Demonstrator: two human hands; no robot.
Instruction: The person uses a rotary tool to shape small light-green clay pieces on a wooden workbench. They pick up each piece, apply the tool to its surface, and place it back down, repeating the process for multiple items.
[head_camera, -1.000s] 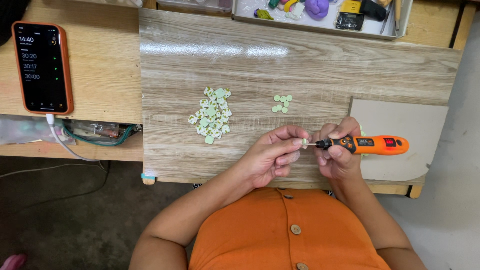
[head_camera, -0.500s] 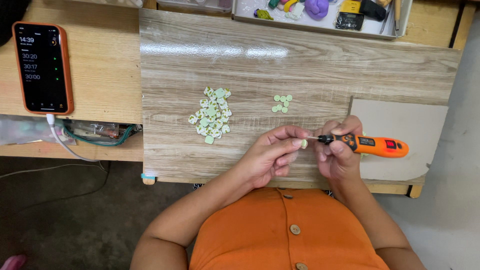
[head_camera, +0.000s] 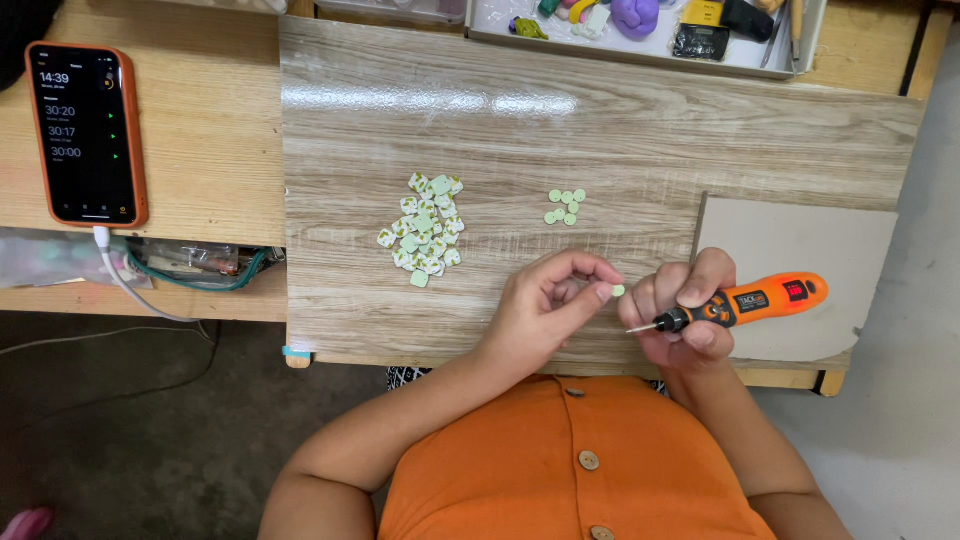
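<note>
Now — left hand (head_camera: 545, 310) pinches round green bead (head_camera: 619, 291) | right hand (head_camera: 685, 315) grips orange drill (head_camera: 745, 303)

Tray (head_camera: 640, 55) top cut off; bead (head_camera: 619, 291) detail too small

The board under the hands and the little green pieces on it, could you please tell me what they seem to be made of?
The board looks like laminate with a printed grey wood grain; its glossy face reflects light. The green pieces look like matte clay or plastic, which cannot be told; the left hand pinches one. The drill in the right hand has an orange plastic-looking body.
</note>
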